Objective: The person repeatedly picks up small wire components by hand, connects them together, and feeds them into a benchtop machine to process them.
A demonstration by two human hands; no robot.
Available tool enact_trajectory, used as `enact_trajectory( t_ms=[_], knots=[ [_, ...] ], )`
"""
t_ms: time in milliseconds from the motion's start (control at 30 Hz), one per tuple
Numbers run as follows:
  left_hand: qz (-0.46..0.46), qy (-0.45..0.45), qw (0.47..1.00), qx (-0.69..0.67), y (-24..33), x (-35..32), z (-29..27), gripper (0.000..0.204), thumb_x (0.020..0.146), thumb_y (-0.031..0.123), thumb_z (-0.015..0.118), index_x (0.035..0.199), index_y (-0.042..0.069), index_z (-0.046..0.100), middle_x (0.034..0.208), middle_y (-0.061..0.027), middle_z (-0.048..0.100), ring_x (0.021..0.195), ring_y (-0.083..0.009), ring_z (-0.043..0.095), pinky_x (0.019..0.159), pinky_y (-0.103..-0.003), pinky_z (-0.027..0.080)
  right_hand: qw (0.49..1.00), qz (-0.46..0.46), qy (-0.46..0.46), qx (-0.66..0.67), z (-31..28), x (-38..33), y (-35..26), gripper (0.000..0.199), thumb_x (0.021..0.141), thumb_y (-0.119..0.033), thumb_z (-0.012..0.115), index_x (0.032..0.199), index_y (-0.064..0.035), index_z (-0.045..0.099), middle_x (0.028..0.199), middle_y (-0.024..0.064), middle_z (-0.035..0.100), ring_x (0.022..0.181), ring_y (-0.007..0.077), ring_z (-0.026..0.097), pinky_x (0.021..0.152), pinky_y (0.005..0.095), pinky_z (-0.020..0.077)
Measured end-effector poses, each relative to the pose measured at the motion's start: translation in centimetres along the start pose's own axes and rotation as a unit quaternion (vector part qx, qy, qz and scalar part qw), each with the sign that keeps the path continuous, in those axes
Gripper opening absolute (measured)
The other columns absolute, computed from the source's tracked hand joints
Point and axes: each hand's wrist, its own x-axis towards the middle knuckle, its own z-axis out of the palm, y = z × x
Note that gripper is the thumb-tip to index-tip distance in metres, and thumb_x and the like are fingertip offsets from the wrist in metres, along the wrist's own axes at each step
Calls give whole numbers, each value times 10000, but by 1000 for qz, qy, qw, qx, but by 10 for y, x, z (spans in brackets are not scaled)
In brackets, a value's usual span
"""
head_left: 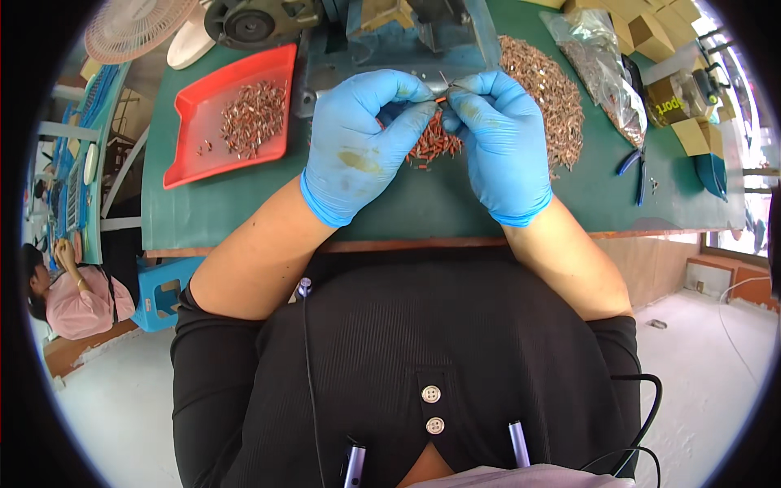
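Observation:
In blue gloves marked with brownish stains, my hands meet over the green table. My left hand [358, 146] is closed, with thumb and forefinger pinching a small orange-red tube-like piece [442, 99]. Right beside it, my right hand [506, 146] is closed too, its fingertips at the same piece and on a thin metal pin-like piece [444, 79]. Whether the two pieces are joined I cannot tell. Below my fingertips lies a heap of small orange-red pieces [435, 145], partly hidden by both hands.
A red tray [187, 150] with small metal-and-red parts [255, 118] stands left. A grey machine [390, 61] is directly ahead. At right are a big pile of brownish parts [553, 106], a clear plastic bag [598, 69], blue-handled pliers [641, 175] and cardboard boxes [651, 37]. Another person [85, 301] sits far left.

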Motion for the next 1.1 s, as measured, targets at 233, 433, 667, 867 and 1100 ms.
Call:
enact_trajectory(
  t_ms=[233, 433, 667, 867, 1100],
  knots=[
    [62, 157, 985, 29, -13, 77, 1, 91, 779, 97, 708, 838, 34, 681, 671, -80, 624, 566, -134, 553, 555, -263, 455, 969, -147, 60, -190, 7, 72, -20, 76, 856, -45, 601, 918, -2, 597, 794, 41, 623, 708, 91, 578, 670, 228, 470],
    [138, 231, 955, 124, -28, 114, 12, 98, 800, 67, 710, 861, -5, 686, 694, -48, 645, 547, -64, 543, 543, -222, 450, 928, -244, 112, -258, 15, 123, -17, 154, 810, -101, 673, 872, 32, 624, 729, 45, 641, 646, 81, 568, 591, 234, 467],
    [203, 263, 924, 191, -49, 136, 15, 95, 772, 36, 727, 855, 10, 689, 628, -32, 604, 514, -68, 521, 508, -213, 432, 894, -260, 144, -335, 19, 143, -20, 180, 773, -131, 695, 827, 29, 635, 694, 68, 641, 625, 94, 566, 580, 251, 477],
    [177, 282, 933, 135, -47, 138, 20, 96, 756, 14, 735, 838, 15, 685, 604, -37, 591, 493, -70, 511, 494, -213, 424, 884, -259, 154, -357, 21, 148, -20, 185, 750, -136, 696, 816, 26, 636, 670, 72, 630, 606, 98, 555, 577, 263, 481],
    [205, 285, 922, 162, -52, 143, 23, 99, 757, 16, 741, 841, 11, 689, 594, -36, 598, 506, -53, 519, 496, -209, 426, 885, -263, 154, -351, 19, 149, -19, 178, 749, -129, 692, 801, 29, 628, 660, 66, 622, 596, 98, 547, 561, 258, 472]
  ],
)
